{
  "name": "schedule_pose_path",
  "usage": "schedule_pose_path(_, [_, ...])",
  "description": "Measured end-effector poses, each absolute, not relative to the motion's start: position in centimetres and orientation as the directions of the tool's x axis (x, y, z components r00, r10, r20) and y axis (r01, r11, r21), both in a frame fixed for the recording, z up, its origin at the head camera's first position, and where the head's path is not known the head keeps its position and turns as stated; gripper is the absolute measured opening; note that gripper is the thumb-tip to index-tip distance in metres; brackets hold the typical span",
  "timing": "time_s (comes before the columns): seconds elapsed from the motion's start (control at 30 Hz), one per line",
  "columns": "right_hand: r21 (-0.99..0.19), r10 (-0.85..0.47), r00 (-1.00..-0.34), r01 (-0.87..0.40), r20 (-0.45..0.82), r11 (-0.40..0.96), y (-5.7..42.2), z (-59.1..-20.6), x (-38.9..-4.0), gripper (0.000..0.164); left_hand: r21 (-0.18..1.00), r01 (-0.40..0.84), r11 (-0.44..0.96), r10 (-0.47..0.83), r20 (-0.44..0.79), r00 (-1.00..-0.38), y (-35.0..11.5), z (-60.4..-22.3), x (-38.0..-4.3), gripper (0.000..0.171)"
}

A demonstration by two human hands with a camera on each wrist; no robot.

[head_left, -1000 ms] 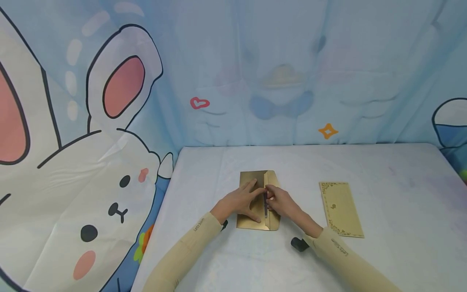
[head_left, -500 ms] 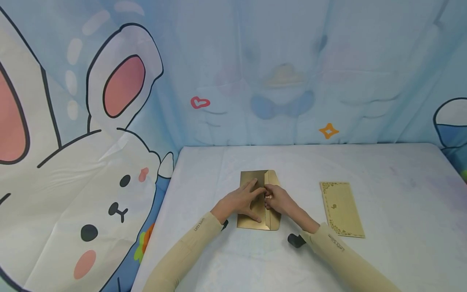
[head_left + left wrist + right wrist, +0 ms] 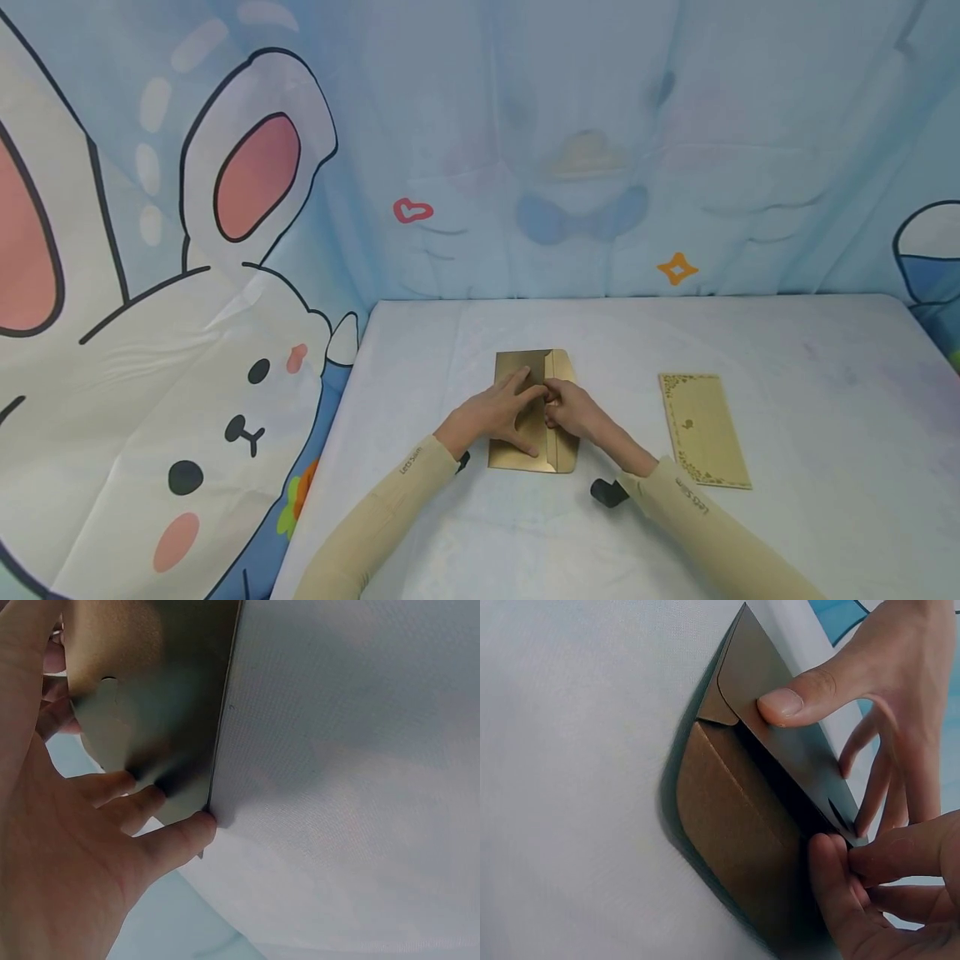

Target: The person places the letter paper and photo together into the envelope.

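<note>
Holding a gold envelope [image 3: 534, 423] on the desk [image 3: 825, 400] beneath a spread left hand [image 3: 497, 413]; pinching the envelope's mouth edge with the right hand [image 3: 576, 413], well apart from a patterned gold rectangle [image 3: 705, 433] to that hand's right.

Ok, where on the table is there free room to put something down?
Bare: the table right of the patterned gold card; also the back strip between gold envelope and printed curtain. Crowded: at the envelope, where left hand and right hand are, and the front, crossed by both sleeves.
</note>
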State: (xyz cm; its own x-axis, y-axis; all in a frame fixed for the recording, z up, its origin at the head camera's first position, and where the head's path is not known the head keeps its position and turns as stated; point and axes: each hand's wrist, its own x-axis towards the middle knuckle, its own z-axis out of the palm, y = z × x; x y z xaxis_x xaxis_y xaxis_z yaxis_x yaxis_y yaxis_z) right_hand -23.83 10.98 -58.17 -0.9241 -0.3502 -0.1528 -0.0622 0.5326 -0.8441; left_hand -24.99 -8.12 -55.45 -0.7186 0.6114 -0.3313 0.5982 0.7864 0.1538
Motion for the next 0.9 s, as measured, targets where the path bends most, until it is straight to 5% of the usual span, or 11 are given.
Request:
schedule_pose_path(0.3, [-0.816, -0.380, -0.923, -0.170, -0.065, 0.553, 11.6, -58.2, -23.7, 0.027, 0.177, 0.591, 0.787, 0.613, -0.331, -0.718, -8.1, -55.7, -25.1, 0.103])
schedule_pose_path(0.5, [-0.807, -0.349, -0.935, -0.156, -0.066, 0.570, 12.9, -58.1, -23.3, 0.048, 0.171, 0.597, 0.784, 0.617, -0.321, -0.719, -8.0, -55.7, -25.2, 0.104])
schedule_pose_path(0.9, [-0.723, -0.235, -0.972, -0.150, -0.017, 0.674, 16.5, -57.0, -21.1, 0.056, 0.132, 0.610, 0.782, 0.616, -0.316, -0.722, -7.8, -55.4, -25.0, 0.103])
